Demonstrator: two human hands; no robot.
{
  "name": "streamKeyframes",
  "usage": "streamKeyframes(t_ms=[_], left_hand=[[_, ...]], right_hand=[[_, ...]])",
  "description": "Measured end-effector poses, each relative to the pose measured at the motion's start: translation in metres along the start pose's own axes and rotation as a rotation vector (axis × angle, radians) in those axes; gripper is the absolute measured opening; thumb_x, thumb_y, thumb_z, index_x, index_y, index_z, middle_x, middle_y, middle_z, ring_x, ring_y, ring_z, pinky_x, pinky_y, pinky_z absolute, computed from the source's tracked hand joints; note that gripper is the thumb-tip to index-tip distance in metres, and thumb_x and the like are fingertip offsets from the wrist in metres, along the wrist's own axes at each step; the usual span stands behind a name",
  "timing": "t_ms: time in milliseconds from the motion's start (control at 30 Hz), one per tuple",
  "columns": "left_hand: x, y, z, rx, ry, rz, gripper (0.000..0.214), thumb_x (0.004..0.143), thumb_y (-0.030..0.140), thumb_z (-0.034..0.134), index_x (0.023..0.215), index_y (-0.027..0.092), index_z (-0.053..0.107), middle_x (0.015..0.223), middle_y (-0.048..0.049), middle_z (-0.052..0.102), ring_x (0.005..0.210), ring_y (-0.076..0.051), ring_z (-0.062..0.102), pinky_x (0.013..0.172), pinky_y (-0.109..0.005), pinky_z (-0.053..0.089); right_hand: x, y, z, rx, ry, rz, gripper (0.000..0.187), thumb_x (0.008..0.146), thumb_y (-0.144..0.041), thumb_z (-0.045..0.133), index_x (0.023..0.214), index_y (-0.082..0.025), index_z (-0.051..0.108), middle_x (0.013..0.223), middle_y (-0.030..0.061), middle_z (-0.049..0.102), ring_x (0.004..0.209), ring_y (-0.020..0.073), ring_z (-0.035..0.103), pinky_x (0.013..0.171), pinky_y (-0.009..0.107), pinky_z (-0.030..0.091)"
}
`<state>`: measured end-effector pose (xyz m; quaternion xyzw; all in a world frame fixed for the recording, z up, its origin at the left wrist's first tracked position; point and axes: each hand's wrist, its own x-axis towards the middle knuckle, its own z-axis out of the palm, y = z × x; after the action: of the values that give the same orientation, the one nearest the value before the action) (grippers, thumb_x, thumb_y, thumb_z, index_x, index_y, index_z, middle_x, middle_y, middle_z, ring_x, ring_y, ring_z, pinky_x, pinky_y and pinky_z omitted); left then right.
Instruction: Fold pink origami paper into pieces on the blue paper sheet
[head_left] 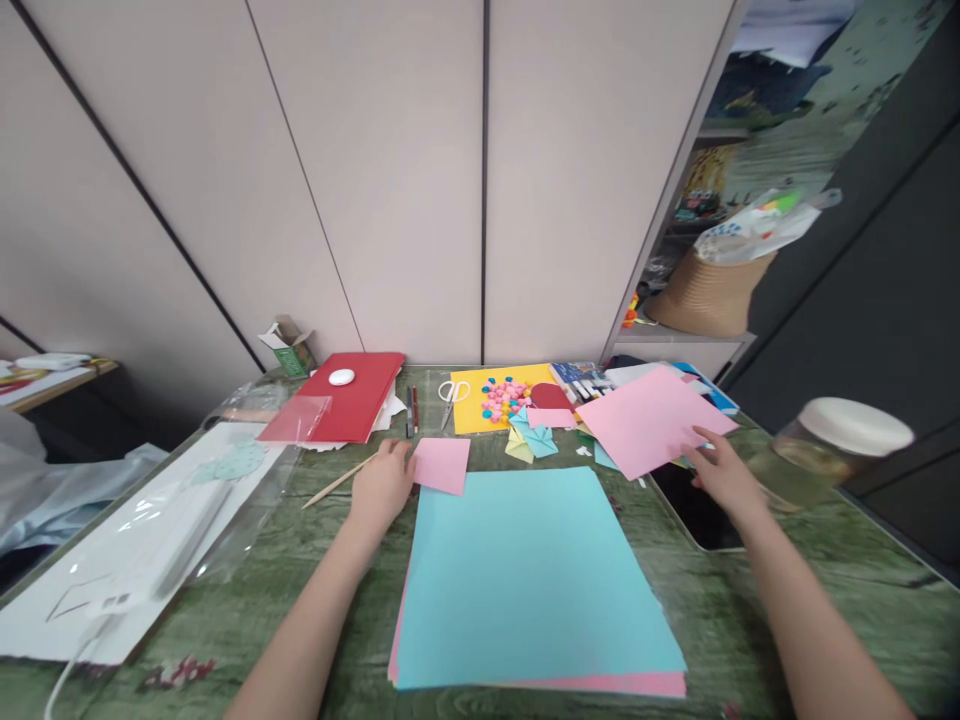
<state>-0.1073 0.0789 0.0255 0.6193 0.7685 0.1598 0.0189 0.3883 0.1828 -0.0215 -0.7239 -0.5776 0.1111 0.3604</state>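
Observation:
My left hand [384, 482] grips the left edge of a small pink square of paper [442, 465], with its fingers bent. That square overlaps the top left corner of a large blue sheet of paper [532, 570], which lies over pink sheets [645, 684]. Close beside the same hand is a thin wooden stick [330, 488]. On the other side, my right hand [724, 472] pinches the lower right edge of a larger pink sheet [651, 418], held tilted above the clutter. Beneath that wrist lies a dark-screened phone [697, 508], partly covered.
White scissors [453, 392], a yellow sheet [466, 415] under several small coloured balls [506, 400], and folded papers [536, 436] lie at the back. A red folder [349, 395] is left of them. A lidded jar [825, 450] stands right; a plastic-covered white board [82, 560] lies left.

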Motion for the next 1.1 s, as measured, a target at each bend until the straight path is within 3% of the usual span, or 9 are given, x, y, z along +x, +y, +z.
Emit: streamKeyframes(t_ms=[133,233,333,433,533,667,867,1000,1100], left_hand=[[-0.001,0.001,-0.002,0.049,0.064,0.024,0.029,0.089,0.030,0.037,0.109,0.021,0.057,0.117,-0.0095,0.056,0.091,-0.023,0.063,0.079,-0.033,0.045],[-0.002,0.003,-0.005,0.049,0.104,0.059,0.030,0.090,0.029,0.036,0.109,0.019,0.057,0.116,-0.0105,0.057,0.094,-0.025,0.061,0.078,-0.035,0.045],[-0.004,0.009,-0.007,0.016,0.125,0.122,0.029,0.090,0.027,0.037,0.108,0.019,0.058,0.117,-0.0096,0.058,0.099,-0.025,0.059,0.084,-0.035,0.044],[-0.010,0.019,-0.009,-0.037,0.127,0.202,0.029,0.089,0.025,0.037,0.110,0.022,0.058,0.121,-0.0067,0.056,0.107,-0.022,0.056,0.092,-0.033,0.042],[-0.018,0.033,-0.010,-0.132,0.139,0.275,0.034,0.088,0.026,0.042,0.121,0.024,0.050,0.132,-0.0055,0.048,0.121,-0.020,0.046,0.102,-0.033,0.036],[-0.033,0.052,-0.010,-0.723,0.054,0.323,0.063,0.079,0.037,0.061,0.135,0.028,0.033,0.144,-0.0071,0.032,0.132,-0.024,0.032,0.106,-0.040,0.031],[-0.052,0.075,-0.010,-1.459,-0.592,0.284,0.098,0.057,0.055,0.075,0.138,0.027,0.026,0.143,-0.0127,0.035,0.130,-0.029,0.036,0.101,-0.041,0.037],[-0.057,0.080,-0.008,-1.463,-0.562,0.110,0.063,0.068,0.039,0.073,0.121,0.018,0.045,0.105,-0.0094,0.065,0.091,-0.022,0.063,0.075,-0.030,0.050],[-0.053,0.077,-0.003,-1.378,-0.520,0.050,0.044,0.075,0.036,0.067,0.111,0.014,0.054,0.081,-0.0039,0.068,0.066,-0.015,0.062,0.059,-0.024,0.046]], right_hand=[[-0.003,-0.011,-0.003,-0.039,0.034,0.006,0.045,0.078,-0.043,0.044,0.103,-0.012,0.066,0.065,0.0092,0.066,0.051,0.0217,0.060,0.051,0.036,0.048],[-0.013,-0.027,-0.010,-0.062,0.199,-0.102,0.043,0.080,-0.039,0.045,0.108,-0.012,0.064,0.103,0.0174,0.064,0.091,0.0311,0.061,0.080,0.048,0.045],[-0.031,-0.052,-0.016,-0.056,0.323,-0.249,0.047,0.082,-0.035,0.050,0.126,-0.018,0.052,0.133,0.0133,0.048,0.123,0.0296,0.042,0.101,0.044,0.032],[-0.057,-0.087,-0.020,0.013,0.376,-0.543,0.041,0.083,-0.025,0.050,0.123,-0.024,0.055,0.127,0.0075,0.054,0.115,0.0260,0.050,0.101,0.042,0.037],[-0.088,-0.123,-0.026,0.194,0.282,-0.697,0.036,0.080,-0.020,0.056,0.113,-0.035,0.061,0.114,0.0031,0.062,0.103,0.0245,0.058,0.097,0.043,0.041],[-0.116,-0.147,-0.032,0.578,0.080,-0.533,0.026,0.075,-0.022,0.066,0.094,-0.038,0.067,0.098,0.0018,0.065,0.096,0.0249,0.059,0.084,0.043,0.048],[-0.121,-0.142,-0.012,0.886,-0.258,-0.203,0.025,0.068,-0.024,0.073,0.090,-0.033,0.067,0.105,0.0020,0.063,0.097,0.0204,0.059,0.079,0.033,0.050],[-0.121,-0.150,0.004,0.914,-0.441,-0.099,0.030,0.069,-0.027,0.072,0.098,-0.030,0.064,0.102,0.0033,0.064,0.089,0.0189,0.059,0.071,0.030,0.050],[-0.119,-0.157,0.008,0.926,-0.493,-0.032,0.053,0.069,-0.028,0.073,0.118,-0.032,0.053,0.088,0.0004,0.064,0.076,0.0151,0.059,0.069,0.029,0.049]])
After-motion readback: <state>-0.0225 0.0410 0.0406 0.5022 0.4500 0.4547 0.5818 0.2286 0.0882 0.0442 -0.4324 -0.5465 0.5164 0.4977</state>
